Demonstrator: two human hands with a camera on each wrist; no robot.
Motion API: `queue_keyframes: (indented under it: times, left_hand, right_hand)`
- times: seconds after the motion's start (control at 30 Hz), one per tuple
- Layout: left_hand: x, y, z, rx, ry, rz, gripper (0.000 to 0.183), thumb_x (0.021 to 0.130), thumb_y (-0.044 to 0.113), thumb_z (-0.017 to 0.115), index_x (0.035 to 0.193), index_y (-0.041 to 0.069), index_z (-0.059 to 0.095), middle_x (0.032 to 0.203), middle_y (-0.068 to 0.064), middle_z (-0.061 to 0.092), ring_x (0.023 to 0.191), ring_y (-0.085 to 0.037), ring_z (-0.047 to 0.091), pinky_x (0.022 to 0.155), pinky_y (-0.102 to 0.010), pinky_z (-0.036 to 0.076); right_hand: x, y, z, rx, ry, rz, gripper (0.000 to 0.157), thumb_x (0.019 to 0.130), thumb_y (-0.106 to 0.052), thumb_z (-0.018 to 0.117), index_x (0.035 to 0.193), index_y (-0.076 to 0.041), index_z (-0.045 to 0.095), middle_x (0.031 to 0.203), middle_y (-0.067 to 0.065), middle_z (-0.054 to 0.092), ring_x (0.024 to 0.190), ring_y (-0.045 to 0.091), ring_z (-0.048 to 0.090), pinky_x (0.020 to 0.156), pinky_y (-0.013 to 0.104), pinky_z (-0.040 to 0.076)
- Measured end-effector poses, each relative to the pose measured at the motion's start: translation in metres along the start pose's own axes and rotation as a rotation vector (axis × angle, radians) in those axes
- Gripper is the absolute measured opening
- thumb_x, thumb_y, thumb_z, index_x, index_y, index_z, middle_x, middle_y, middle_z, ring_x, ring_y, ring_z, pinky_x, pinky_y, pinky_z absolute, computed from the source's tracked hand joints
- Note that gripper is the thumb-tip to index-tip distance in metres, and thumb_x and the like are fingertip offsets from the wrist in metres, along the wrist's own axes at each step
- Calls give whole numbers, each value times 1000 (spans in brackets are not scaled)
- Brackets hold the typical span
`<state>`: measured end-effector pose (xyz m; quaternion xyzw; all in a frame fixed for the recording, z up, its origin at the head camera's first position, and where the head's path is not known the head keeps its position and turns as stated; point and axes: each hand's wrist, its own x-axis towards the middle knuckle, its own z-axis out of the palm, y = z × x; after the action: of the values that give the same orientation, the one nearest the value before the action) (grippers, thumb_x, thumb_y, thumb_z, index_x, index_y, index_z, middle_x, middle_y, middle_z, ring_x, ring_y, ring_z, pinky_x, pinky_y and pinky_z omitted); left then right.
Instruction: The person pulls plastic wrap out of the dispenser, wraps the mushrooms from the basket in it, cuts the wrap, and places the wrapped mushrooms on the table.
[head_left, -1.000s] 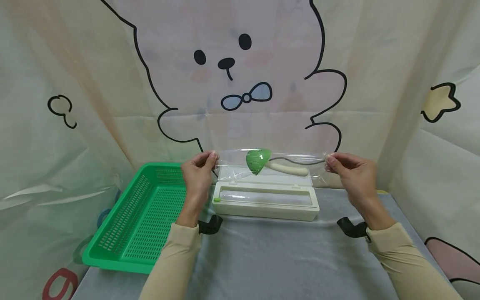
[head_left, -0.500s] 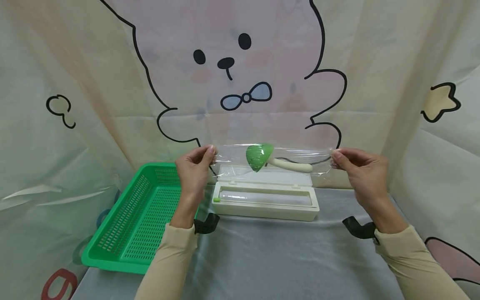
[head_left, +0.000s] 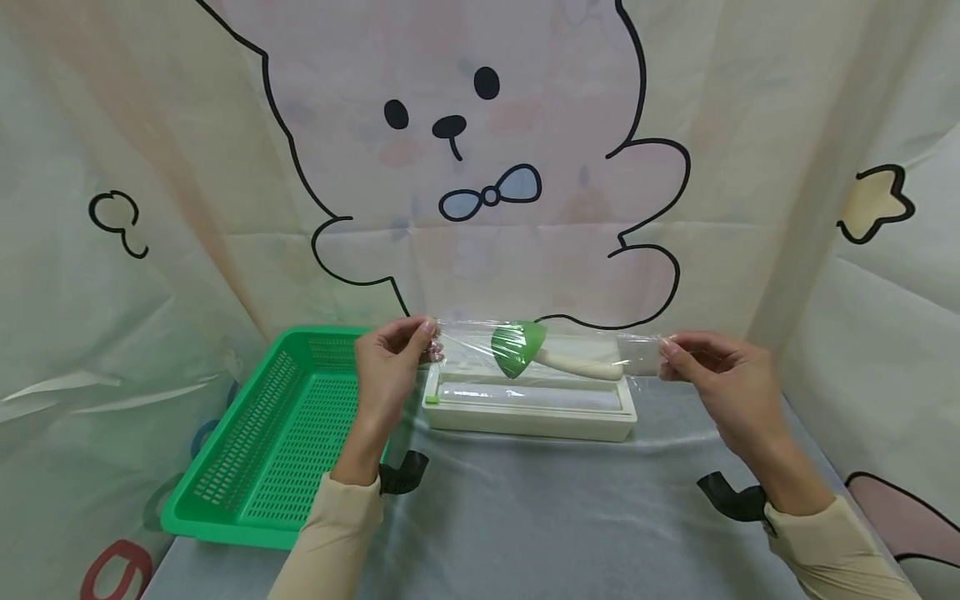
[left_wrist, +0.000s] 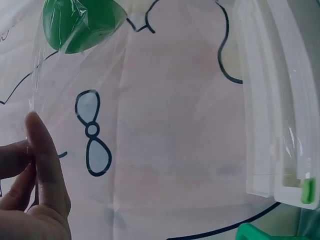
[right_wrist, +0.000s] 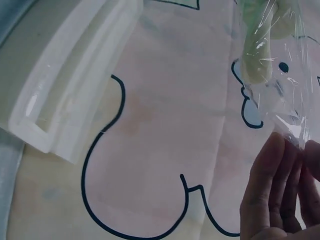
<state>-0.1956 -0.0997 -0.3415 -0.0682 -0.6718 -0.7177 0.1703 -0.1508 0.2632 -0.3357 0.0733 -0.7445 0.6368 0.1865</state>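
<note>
the left hand [head_left: 386,362] pinches one end of the clear film [head_left: 461,343] between thumb and fingers; the green-capped, pale-stemmed piece [head_left: 519,348] sits mid-film, clear of both hands' fingers, its stem [head_left: 579,365] towards the right hand [head_left: 723,375], whose thumb and fingers pinch the other end.

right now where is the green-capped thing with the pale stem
In the head view, the green-capped thing is just right of centre, in clear film between the left hand and right hand, partly overlapping the white box.
</note>
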Motion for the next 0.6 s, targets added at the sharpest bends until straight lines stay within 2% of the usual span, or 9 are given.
queue_keyframes:
  times: [0.1,0.23,0.43,0.6]
  left_hand:
    - [-6,-7,-2,10,-14,-40,15,96,2,69,106,-8,72,95,-24,70,70,-15,70,68,-31,61]
    - [-15,-18,-6,40,-42,-108,16,95,-1,69,110,-7,68,93,-26,71,65,-14,69,66,-31,61]
    - [-30,-37,-14,107,-98,-131,17,95,-5,67,104,-5,54,88,-23,72,66,-15,71,67,-36,61]
    - [-45,-56,-20,181,-143,-197,8,93,-8,68,97,-5,61,88,-27,70,66,-20,71,66,-37,61]
  right_hand:
    - [-10,8,0,-128,-54,36,18,96,-5,70,106,10,68,88,3,71,72,14,70,70,22,58]
    - [-22,22,1,-166,-123,122,21,100,-11,66,108,9,64,92,1,70,78,14,73,72,27,59]
    - [-40,43,4,-77,-186,249,32,102,-14,64,115,15,57,94,15,66,78,23,74,71,39,61]
    - [-56,61,7,-57,-173,320,35,100,-9,66,122,13,51,94,19,63,74,27,72,68,40,61]
